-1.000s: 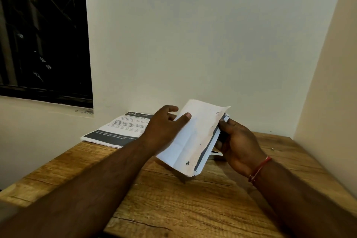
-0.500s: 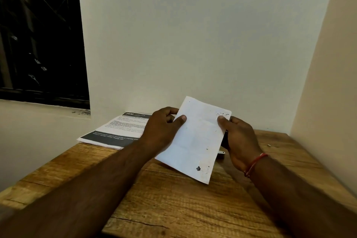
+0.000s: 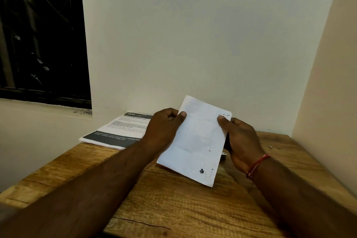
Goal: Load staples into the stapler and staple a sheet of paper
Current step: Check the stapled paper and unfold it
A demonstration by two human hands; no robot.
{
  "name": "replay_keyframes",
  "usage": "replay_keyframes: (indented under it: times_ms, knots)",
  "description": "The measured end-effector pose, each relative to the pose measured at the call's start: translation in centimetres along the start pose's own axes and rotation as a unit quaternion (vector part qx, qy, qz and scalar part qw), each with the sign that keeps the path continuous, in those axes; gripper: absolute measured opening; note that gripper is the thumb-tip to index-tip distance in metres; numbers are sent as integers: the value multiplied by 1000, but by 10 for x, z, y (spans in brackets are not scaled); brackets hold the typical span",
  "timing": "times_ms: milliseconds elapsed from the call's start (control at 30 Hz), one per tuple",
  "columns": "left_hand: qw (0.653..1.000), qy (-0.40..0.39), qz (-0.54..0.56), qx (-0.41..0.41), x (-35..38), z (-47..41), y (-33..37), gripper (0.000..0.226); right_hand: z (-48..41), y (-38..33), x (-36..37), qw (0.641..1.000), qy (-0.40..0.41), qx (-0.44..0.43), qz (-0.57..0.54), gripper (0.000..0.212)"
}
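Note:
A folded white sheet of paper (image 3: 195,141) is held tilted above the wooden table (image 3: 173,208), its blank side facing me with a few dark specks. My left hand (image 3: 164,127) pinches its upper left edge, thumb on top. My right hand (image 3: 241,141) grips its upper right corner, thumb beside small marks there. Behind the paper's right edge, against my right palm, a dark sliver of the stapler (image 3: 226,142) shows, and its metal end (image 3: 224,156) pokes out below. The rest of the stapler is hidden.
A stack of printed papers (image 3: 119,131) with dark bands lies at the table's back left, overhanging the edge. A tiny pale bit (image 3: 270,147) lies on the table at the right. Walls close off the back and right; a dark window (image 3: 38,35) is at left.
The paper was folded partly open with its dark inner side showing; it now lies flat and closed between both hands. My right thumb has moved onto its upper right corner.

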State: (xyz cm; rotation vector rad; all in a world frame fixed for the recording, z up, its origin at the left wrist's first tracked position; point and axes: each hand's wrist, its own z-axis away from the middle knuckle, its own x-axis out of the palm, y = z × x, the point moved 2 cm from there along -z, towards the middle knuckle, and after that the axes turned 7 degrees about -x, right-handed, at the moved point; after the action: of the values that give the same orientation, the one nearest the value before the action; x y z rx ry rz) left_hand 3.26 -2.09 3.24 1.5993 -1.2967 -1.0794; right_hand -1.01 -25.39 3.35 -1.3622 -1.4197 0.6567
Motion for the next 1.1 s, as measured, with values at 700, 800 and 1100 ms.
replay_keyframes:
  times_ms: [700, 800, 1100]
  knots:
    - [991, 125, 37, -24, -26, -8, 5, 34, 23, 11, 16, 933, -317, 84, 151, 38]
    - [992, 119, 28, -32, -27, -9, 4, 34, 26, 9, 18, 939, -307, 70, 136, 35]
    - [992, 102, -76, -20, -26, -11, 7, 21, 22, 3, 16, 970, -205, 68, 110, 41]
